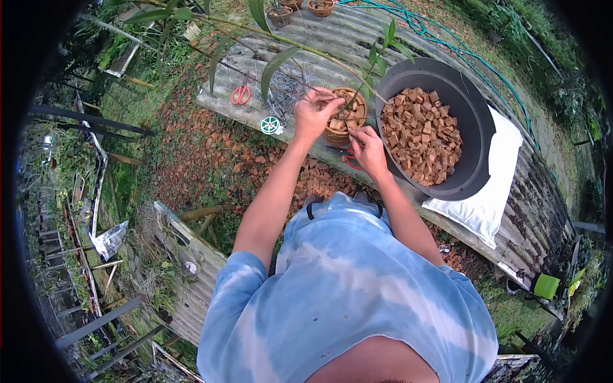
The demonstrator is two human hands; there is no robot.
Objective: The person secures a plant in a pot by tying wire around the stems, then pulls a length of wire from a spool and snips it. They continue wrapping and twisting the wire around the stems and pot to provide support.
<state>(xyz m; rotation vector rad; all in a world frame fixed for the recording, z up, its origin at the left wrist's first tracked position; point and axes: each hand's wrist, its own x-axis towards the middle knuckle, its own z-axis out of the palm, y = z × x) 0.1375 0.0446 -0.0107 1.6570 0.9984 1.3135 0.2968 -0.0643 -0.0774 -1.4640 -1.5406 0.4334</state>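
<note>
Both hands close in at the planted pot, their fingertips hard to read

The clay-coloured pot (pixel 336 139) stands near the desk's near edge, packed with brown chunks (pixel 339 122); the hands cover part of its rim. A leafy shoot (pixel 375 62) rises over it, but its foot among the chunks is hard to make out. A long cane (pixel 312 50) slants across above the pot, its other end cut off at the top of the view.

The left hand (pixel 314 116) is at the pot's left side, fingers bent and nearly closed, thumb and forefinger drawn together. The right hand (pixel 368 149) is at the near right side, also nearly closed, its fingers folded under. Whether either pinches something thin, I cannot tell.

Just beside the right hand, red handles (pixel 350 159) show; the rest of that tool is hidden. Left of the pot lie a grey tangle of thin strands (pixel 286 89), red-handled scissors (pixel 241 95) and, on the near edge, a green-and-white reel (pixel 271 125). To the right, a dark tub (pixel 474 102) of similar pieces (pixel 421 137) covers much of a white sack (pixel 504 163). Towards the corrugated desk's (pixel 221 96) far edge, small pots (pixel 320 7) are cropped by the view, as is a green hose (pixel 454 46).
</note>
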